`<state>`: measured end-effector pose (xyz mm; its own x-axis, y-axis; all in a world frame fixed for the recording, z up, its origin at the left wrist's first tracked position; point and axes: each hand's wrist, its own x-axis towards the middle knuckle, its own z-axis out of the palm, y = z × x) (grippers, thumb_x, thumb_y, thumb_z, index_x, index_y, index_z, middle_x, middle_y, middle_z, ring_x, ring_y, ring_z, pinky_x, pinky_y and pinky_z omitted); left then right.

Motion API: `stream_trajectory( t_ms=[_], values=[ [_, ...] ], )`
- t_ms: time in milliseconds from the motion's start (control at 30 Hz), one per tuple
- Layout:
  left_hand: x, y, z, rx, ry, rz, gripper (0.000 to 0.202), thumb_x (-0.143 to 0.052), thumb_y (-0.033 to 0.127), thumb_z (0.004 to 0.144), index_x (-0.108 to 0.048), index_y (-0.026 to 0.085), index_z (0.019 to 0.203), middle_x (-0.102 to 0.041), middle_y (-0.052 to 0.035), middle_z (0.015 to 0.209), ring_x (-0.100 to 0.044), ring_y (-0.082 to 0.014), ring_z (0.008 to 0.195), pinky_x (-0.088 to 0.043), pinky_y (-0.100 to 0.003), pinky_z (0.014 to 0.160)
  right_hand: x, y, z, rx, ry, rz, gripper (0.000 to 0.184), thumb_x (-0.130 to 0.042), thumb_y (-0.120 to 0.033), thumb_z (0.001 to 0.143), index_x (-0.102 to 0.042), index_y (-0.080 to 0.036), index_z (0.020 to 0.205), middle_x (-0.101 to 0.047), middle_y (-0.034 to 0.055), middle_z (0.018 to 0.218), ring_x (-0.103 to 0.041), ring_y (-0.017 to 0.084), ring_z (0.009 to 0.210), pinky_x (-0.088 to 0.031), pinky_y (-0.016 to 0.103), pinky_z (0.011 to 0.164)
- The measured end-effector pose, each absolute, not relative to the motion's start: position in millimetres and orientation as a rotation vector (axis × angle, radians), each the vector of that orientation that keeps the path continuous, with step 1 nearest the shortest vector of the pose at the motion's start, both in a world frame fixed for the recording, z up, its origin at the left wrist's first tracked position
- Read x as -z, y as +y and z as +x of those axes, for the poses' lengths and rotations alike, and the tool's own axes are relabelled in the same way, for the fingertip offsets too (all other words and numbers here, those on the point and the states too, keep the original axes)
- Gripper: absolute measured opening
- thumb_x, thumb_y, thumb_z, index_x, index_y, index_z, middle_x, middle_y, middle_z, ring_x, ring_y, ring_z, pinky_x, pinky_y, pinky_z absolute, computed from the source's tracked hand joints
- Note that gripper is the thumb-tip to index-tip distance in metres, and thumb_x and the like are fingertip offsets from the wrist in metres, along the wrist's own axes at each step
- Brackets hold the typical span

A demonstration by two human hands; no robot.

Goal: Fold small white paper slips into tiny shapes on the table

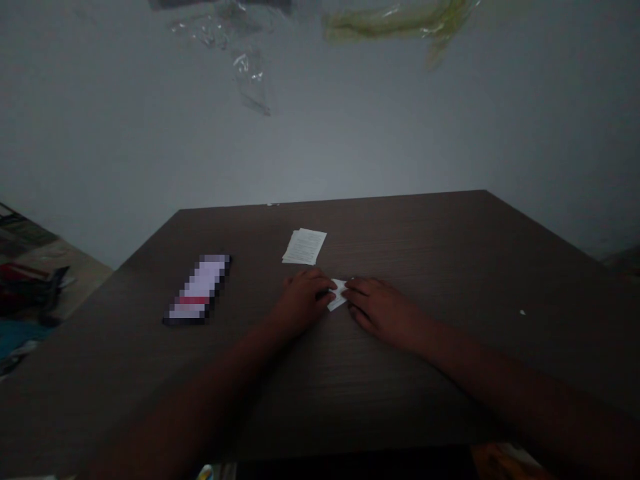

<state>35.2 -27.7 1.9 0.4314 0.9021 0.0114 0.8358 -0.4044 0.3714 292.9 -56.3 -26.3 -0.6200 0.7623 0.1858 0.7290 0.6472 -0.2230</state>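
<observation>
Near the middle of the frame, a slip [338,301] is lying on the table [425,253] between 2 bare hands, its pale surface partly hidden by fingers. From its left side, the left hand [301,299] is reaching onto the edge, thumb and forefinger showing a small dark gap between them. From its right side, the right hand [385,310] is covering the far portion, its fingertips resting on the paper and its fingers slightly spread. Both hands are touching the slip, but I cannot tell whether either is pinching it or only pressing it down; the light is too dim.

Judging by the pose, the step in hand is looking like steadying and shaping the paper, perhaps making or flattening a fold. The next move would be calling for light fingertip pressure, 1 side staying pinned while the other is working the edge, so that the slip is not skidding or creasing askew.

Just above the left hand, left of centre, a stack [305,247] of printed sheets is lying slightly fanned. At the left of the frame, a phone [201,288] is lying with its screen lit and blurred into blocks. Toward the right, a tiny scrap [523,312] is lying well apart from both hands.
</observation>
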Motion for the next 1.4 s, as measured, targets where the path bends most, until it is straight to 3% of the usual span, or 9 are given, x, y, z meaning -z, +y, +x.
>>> stream_trajectory(
  t_ms=[300, 467, 667, 800, 967, 1133, 1400],
  values=[
    [-8.8, -30.2, 36.7, -0.265, 1.494, 2.385, 0.028, -0.075, 0.022, 0.117, -0.094, 0.029, 0.137, -0.088, -0.0099, 0.145, -0.075, -0.0396, 0.144, -0.056, -0.055, 0.12, -4.8, -50.9, 305.4, -0.152, -2.545, -1.643, 0.044, -0.069, -0.031, 0.123, -0.09, -0.036, 0.162, -0.061, 0.0181, 0.192, -0.057, 0.054, 0.172, -0.061, 0.078, 0.127],
    [-10.5, -31.9, 36.2, -0.207, 1.507, 2.37, 0.035, -0.073, 0.019, 0.118, -0.095, 0.032, 0.142, -0.089, -0.0093, 0.147, -0.075, -0.04, 0.147, -0.053, -0.06, 0.125, -7.8, -43.3, 311.3, -0.169, -2.503, -1.765, 0.043, -0.066, -0.035, 0.125, -0.089, -0.039, 0.162, -0.064, 0.0172, 0.19, -0.059, 0.055, 0.171, -0.062, 0.079, 0.124],
    [-7.4, -37.7, 40.5, -0.228, 1.473, 2.504, 0.034, -0.076, 0.02, 0.118, -0.097, 0.032, 0.141, -0.09, -0.01, 0.138, -0.079, -0.0372, 0.139, -0.055, -0.058, 0.124, 2.3, -39.2, 313.0, -0.137, -2.433, -1.609, 0.039, -0.067, -0.029, 0.123, -0.093, -0.026, 0.152, -0.077, 0.0202, 0.172, -0.072, 0.045, 0.156, -0.06, 0.065, 0.128],
    [-2.6, -42.8, 47.8, -0.201, 1.421, 2.539, 0.027, -0.08, 0.028, 0.118, -0.098, 0.033, 0.137, -0.089, -0.0098, 0.133, -0.08, -0.0367, 0.136, -0.056, -0.057, 0.125, 7.5, -40.8, 306.5, -0.169, -2.478, -1.491, 0.031, -0.069, -0.026, 0.122, -0.095, -0.026, 0.139, -0.087, 0.017, 0.146, -0.077, 0.039, 0.14, -0.061, 0.056, 0.119],
    [1.0, -46.6, 51.0, -0.262, 1.378, 2.523, 0.024, -0.082, 0.029, 0.117, -0.097, 0.032, 0.135, -0.091, -0.0088, 0.136, -0.079, -0.0383, 0.137, -0.056, -0.06, 0.128, 14.2, -37.7, 297.6, -0.244, -2.512, -1.418, 0.024, -0.072, -0.029, 0.122, -0.096, -0.025, 0.122, -0.087, 0.0144, 0.127, -0.078, 0.036, 0.126, -0.059, 0.052, 0.11],
    [-0.6, -45.6, 48.8, -0.281, 1.366, 2.492, 0.026, -0.084, 0.03, 0.114, -0.094, 0.033, 0.138, -0.089, -0.0096, 0.142, -0.077, -0.0401, 0.14, -0.058, -0.06, 0.126, 21.2, -30.3, 298.1, -0.267, -2.441, -1.389, 0.013, -0.084, -0.032, 0.117, -0.095, -0.026, 0.121, -0.087, 0.0128, 0.124, -0.078, 0.034, 0.122, -0.059, 0.05, 0.107],
    [-6.5, -46.7, 48.0, -0.198, 1.359, 2.49, 0.033, -0.088, 0.027, 0.113, -0.093, 0.029, 0.146, -0.087, -0.0118, 0.147, -0.076, -0.0425, 0.146, -0.054, -0.062, 0.128, 17.2, -31.6, 296.6, -0.292, -2.434, -1.44, 0.014, -0.089, -0.038, 0.113, -0.093, -0.026, 0.12, -0.087, 0.0134, 0.129, -0.079, 0.037, 0.126, -0.062, 0.051, 0.108]
  ],
)
